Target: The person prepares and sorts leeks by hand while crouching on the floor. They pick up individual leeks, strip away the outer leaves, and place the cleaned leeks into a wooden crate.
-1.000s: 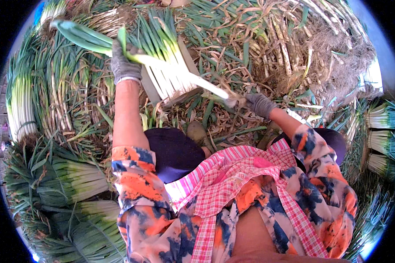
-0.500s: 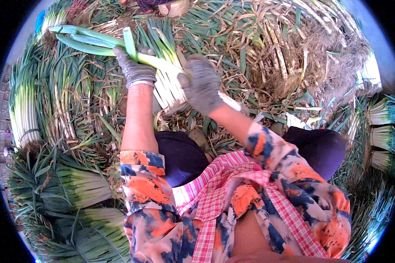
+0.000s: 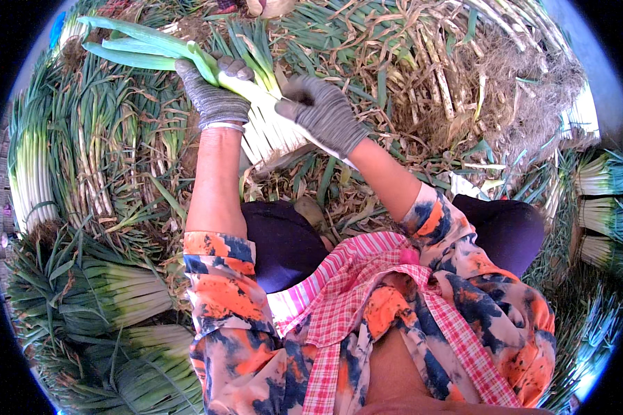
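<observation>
The left forearm (image 3: pixel 218 180) points to 12 o'clock, the left hand (image 3: pixel 214 90) curled tightly around a long stalk (image 3: pixel 245 86). The right forearm (image 3: pixel 387 173) slants toward 10 o'clock; the right hand (image 3: pixel 323 114) curves over the stalk's lower part, whether pinching I cannot tell. Flat blue-green leaves (image 3: pixel 152 45) reach toward 10 o'clock; the smooth pale shank points to 4. The gloves (image 3: pixel 218 107) are grey knit. Wiry roots (image 3: pixel 515 114) tangle toward 2 o'clock.
</observation>
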Demonstrator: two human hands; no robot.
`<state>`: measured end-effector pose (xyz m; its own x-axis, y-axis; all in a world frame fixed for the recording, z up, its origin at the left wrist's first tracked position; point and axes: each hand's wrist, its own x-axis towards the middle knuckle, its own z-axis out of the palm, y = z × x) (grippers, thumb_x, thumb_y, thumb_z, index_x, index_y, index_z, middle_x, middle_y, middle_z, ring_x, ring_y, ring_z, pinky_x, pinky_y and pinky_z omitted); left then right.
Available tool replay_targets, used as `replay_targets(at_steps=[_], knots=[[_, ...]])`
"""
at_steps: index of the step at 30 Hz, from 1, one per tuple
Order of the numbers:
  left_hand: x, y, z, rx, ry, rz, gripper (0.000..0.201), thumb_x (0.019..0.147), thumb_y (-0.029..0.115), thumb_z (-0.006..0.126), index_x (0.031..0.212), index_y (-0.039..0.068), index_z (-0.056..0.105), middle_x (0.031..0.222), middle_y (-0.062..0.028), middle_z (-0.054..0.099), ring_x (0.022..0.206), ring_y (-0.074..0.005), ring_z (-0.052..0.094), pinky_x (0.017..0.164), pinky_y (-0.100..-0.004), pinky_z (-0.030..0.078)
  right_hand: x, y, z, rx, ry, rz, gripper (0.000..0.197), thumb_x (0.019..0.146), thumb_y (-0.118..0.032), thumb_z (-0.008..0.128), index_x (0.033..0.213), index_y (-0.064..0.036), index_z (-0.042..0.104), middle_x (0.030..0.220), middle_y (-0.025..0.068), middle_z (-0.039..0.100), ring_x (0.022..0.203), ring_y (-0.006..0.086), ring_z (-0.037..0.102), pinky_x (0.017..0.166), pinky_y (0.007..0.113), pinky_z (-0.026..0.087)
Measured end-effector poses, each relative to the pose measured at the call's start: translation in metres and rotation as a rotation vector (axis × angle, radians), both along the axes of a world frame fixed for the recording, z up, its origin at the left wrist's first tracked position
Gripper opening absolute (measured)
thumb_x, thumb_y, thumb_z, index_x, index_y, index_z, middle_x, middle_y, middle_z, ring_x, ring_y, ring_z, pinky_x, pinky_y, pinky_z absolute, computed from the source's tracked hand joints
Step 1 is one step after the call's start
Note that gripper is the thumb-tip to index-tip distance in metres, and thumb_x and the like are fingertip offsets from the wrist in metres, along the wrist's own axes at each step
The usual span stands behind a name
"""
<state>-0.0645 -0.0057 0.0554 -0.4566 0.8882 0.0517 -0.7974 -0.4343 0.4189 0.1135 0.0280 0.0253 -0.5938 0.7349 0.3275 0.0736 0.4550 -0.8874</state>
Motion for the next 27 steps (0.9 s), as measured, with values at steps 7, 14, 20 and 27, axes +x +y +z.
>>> replay_targets(at_steps=[7, 14, 20, 27], knots=[[-0.025, -0.001, -0.004, 0.331, -0.043, -0.282, 0.061, 0.069, 0.064, 0.051, 0.082, 0.004, 0.056, 0.055, 0.0010, 0.040, 0.051, -0.0123, 0.039, 0.051, -0.0281, 0.035, 0.029, -0.011, 0.020, -0.974, 0.661, 0.175, 0.024, 0.077, -0.018, 0.060, 0.095, -0.0028, 0.056, 0.061, 0.0048, 0.056, 0.055, 0.0154, 0.055, 0.051, 0.028, 0.045], [-0.086, -0.032, -0.021, 0.317, -0.015, -0.141, 0.062, 0.068, 0.063, 0.053, 0.083, 0.002, 0.054, 0.055, 0.0004, 0.039, 0.049, -0.0131, 0.038, 0.050, -0.0290, 0.034, 0.144, -0.003, -0.064, 0.011, -0.469, 0.364, 0.026, 0.078, -0.025, 0.052, 0.095, -0.0067, 0.060, 0.075, 0.0080, 0.060, 0.066, 0.0210, 0.059, 0.060, 0.035, 0.047], [-0.106, -0.037, -0.027, 0.187, 0.052, -0.073, 0.057, 0.074, 0.058, 0.047, 0.073, 0.002, 0.050, 0.051, -0.0022, 0.037, 0.046, -0.0156, 0.036, 0.048, -0.0304, 0.035, 0.240, 0.010, -0.163, 0.144, -1.697, 0.702, 0.033, 0.080, -0.032, 0.053, 0.106, -0.0111, 0.058, 0.105, 0.0103, 0.059, 0.099, 0.0237, 0.056, 0.085, 0.038, 0.043], [-0.123, -0.029, -0.044, 0.289, 0.046, -0.094, 0.053, 0.075, 0.051, 0.047, 0.078, -0.002, 0.047, 0.058, -0.0032, 0.040, 0.051, -0.0165, 0.039, 0.052, -0.0316, 0.036, 0.125, 0.024, -0.039, -0.259, -0.186, 0.415, 0.037, 0.080, -0.032, 0.056, 0.105, -0.0054, 0.058, 0.099, 0.0083, 0.058, 0.095, 0.0188, 0.054, 0.083, 0.029, 0.041]])
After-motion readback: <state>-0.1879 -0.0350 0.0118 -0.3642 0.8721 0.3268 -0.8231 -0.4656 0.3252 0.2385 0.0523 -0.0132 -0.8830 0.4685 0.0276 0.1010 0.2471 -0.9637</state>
